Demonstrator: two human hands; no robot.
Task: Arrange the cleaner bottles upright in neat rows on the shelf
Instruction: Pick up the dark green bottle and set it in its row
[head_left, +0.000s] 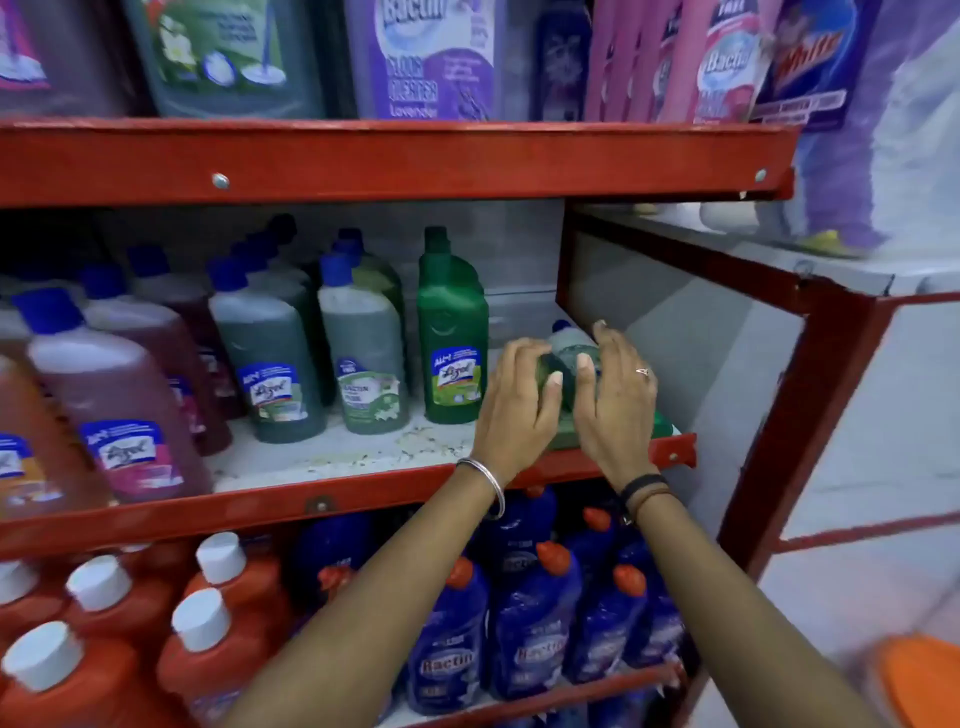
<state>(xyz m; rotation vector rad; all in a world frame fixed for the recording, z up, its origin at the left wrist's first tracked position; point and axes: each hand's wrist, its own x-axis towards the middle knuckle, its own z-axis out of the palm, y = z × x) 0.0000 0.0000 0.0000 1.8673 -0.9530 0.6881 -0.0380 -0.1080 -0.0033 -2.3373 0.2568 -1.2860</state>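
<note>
On the far left of the middle shelf (332, 457) stand the pink-liquid bottles (111, 395), upright with blue caps and filled nearly to the shoulder; an orange-labelled one is cut off by the left edge. Just right of them, the dark green bottles (265, 358) stand upright in rows running toward the back, blue-capped and full of murky green liquid. Next comes a paler green bottle (363, 364), also upright, and then an opaque green bottle (452, 332) with a green cap, standing alone beside it.

Right of that, at the near right end of the shelf, both hands close on a clear bottle (569, 364) holding green liquid, its blue cap pointing toward the back; it appears tilted or lying rather than upright. The left hand (519, 395) wraps its left side, fingers curled over the top. The right hand (613, 400) presses the right side, thumb across the body. A green base shows under the right hand at the shelf's edge; whether it belongs to the same bottle cannot be told.

On the lower shelf, orange bottles (109, 623) with white caps sit left, and blue bottles (530, 613) with orange caps sit right, all upright and full.
</note>
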